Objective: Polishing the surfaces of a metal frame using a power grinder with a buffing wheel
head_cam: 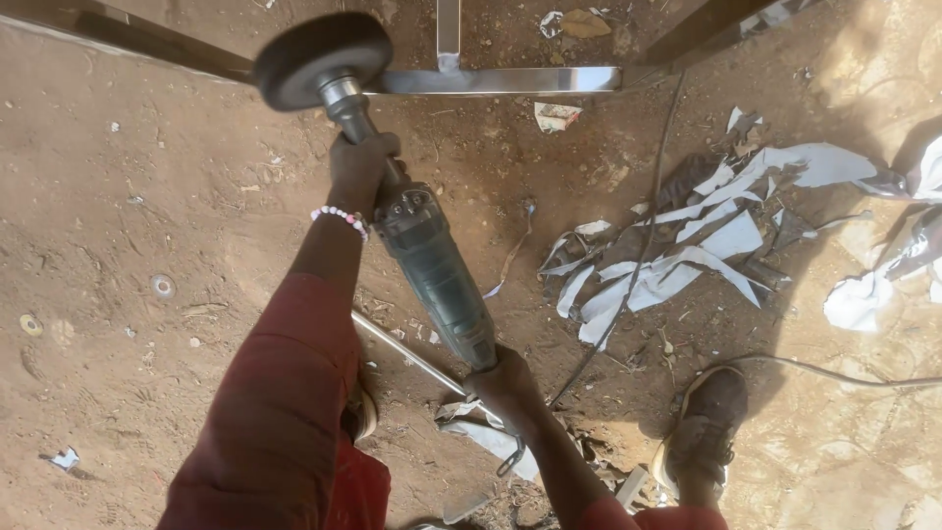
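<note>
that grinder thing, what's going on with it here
A person stands on bare dirt holding a green angle grinder in both hands. The left hand grips the neck near the head, and the right hand holds the rear of the body. Its dark round wheel sits against a shiny metal frame. A cable trails over torn white scraps beside the person's shoe.
</note>
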